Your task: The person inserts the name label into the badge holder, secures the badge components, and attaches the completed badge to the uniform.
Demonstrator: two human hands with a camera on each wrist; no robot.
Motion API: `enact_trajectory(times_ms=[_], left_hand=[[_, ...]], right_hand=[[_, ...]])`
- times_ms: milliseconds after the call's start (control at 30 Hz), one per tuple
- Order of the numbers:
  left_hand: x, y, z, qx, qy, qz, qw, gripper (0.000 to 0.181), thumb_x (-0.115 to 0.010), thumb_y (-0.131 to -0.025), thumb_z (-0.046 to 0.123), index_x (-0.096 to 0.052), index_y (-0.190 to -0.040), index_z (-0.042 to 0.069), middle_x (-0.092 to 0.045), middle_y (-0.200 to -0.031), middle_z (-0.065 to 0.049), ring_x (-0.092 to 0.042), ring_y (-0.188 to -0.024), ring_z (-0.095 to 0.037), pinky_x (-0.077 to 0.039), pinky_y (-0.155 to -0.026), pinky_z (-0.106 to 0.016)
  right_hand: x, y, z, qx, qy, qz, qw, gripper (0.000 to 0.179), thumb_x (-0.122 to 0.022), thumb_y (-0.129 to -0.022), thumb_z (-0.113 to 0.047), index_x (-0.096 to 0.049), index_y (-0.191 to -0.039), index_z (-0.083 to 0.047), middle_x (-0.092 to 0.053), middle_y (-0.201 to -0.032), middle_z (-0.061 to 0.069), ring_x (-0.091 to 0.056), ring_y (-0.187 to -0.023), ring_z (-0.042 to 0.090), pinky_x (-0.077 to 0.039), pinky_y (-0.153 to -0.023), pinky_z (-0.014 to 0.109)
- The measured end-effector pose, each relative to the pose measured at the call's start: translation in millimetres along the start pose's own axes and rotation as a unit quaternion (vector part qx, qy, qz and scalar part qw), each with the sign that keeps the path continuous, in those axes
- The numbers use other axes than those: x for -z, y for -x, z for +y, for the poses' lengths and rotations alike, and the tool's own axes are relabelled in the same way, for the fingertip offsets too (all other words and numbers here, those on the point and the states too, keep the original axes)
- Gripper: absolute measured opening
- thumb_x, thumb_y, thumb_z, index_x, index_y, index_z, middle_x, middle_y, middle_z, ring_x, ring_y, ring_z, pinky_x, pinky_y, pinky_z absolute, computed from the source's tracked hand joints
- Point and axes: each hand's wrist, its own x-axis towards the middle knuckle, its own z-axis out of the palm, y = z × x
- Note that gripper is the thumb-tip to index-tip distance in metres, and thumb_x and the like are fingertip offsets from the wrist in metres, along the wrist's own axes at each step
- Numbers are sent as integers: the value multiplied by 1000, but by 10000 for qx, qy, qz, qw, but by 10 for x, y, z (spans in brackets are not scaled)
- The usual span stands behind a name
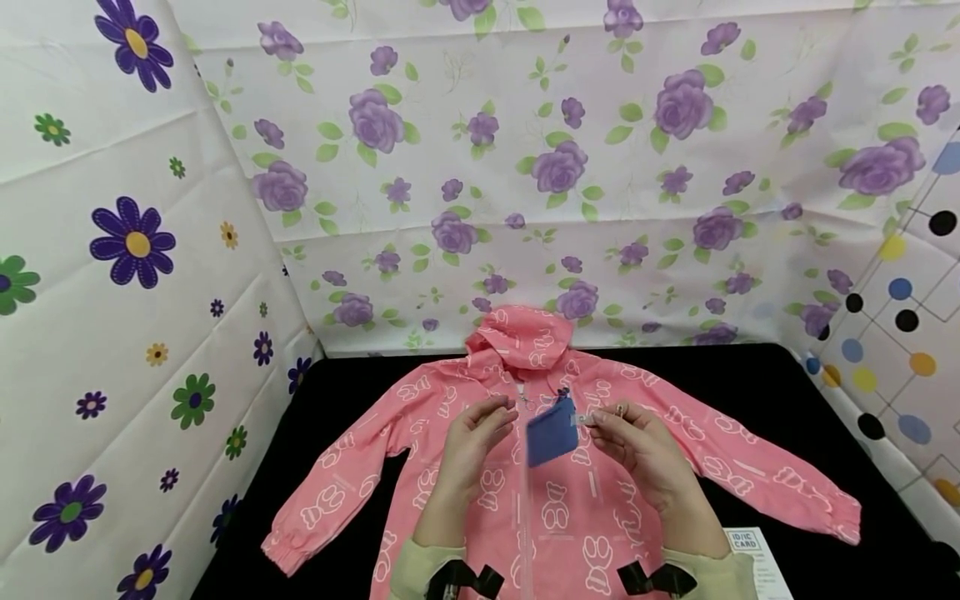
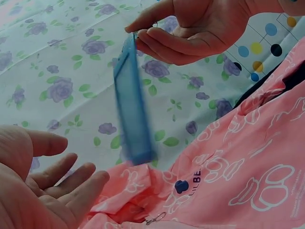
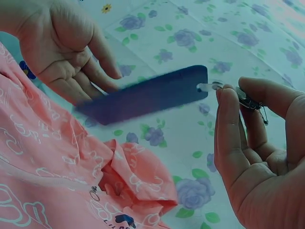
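A blue badge holder (image 1: pixel 552 435) hangs in the air over a pink hooded jacket (image 1: pixel 558 542). My right hand (image 1: pixel 636 440) pinches the metal clip (image 3: pixel 248 101) at the end of the holder's short clear strap (image 3: pixel 208 87). A small safety pin shows on that clip in the right wrist view. To the holder's left, my left hand (image 1: pixel 474 437) has its fingers relaxed and holds nothing; in the left wrist view its palm is turned up, apart from the holder. The holder looks blurred in both wrist views.
The jacket lies spread on a black table (image 1: pixel 330 383), sleeves out to both sides and hood (image 1: pixel 525 333) toward the back. A white card package (image 1: pixel 756 562) marked ID/IC CARD lies at the right front. Flower-patterned sheets (image 1: pixel 450 167) stand around the table.
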Motion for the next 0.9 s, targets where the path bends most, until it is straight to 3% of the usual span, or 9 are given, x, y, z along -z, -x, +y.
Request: enact_trajectory(times_ms=[167,300,433,567,733,900], left_hand=[[-13,-4,10,-220,-117,-75,9997,32,-68,-104,3,-66,-130,-15,-68,-130,-32,-71,-120,-34,-55,-108,-45],[-75,33,52,-803,-844,-94,9931,23,-72,-102,5,-75,-120,-8,-75,-119,-25,-74,-113,-32,-60,-99,-35],[-162,110,97,-1527,-1592,-85,9753,15,-78,-98,8,-82,-112,4,-80,-109,-10,-76,-102,-22,-62,-90,-29],[-237,170,122,-2030,-2089,-169,9565,13,-82,-96,10,-84,-108,6,-80,-105,-3,-76,-95,-16,-64,-84,-30],[-281,198,129,-2476,-2600,-153,9332,11,-84,-94,9,-85,-105,10,-79,-105,3,-75,-93,-15,-65,-83,-35],[-288,193,117,-2742,-2808,-159,9196,12,-85,-92,6,-85,-104,8,-79,-107,2,-73,-90,-14,-65,-82,-48]], right_hand=[[-13,-3,22,71,-39,85,9999,10,-64,-107,-6,-69,-101,-12,-77,-100,2,-77,-96,14,-63,-92,30],[-20,-27,59,166,-21,236,9996,8,-65,-106,-3,-68,-101,-8,-77,-101,3,-78,-98,16,-63,-92,33],[-58,-46,89,226,48,479,9986,3,-67,-105,-1,-67,-102,-1,-78,-99,5,-78,-95,16,-64,-89,34],[-107,-59,109,209,125,594,9979,9,-67,-105,-2,-66,-111,5,-77,-100,7,-79,-95,17,-64,-89,34],[-181,-65,125,-2,71,452,9990,24,-63,-108,-4,-63,-125,13,-75,-105,10,-78,-98,19,-62,-92,33],[-243,-69,136,-245,4,419,9988,29,-64,-108,-8,-63,-127,14,-76,-107,9,-78,-96,18,-62,-91,32]])
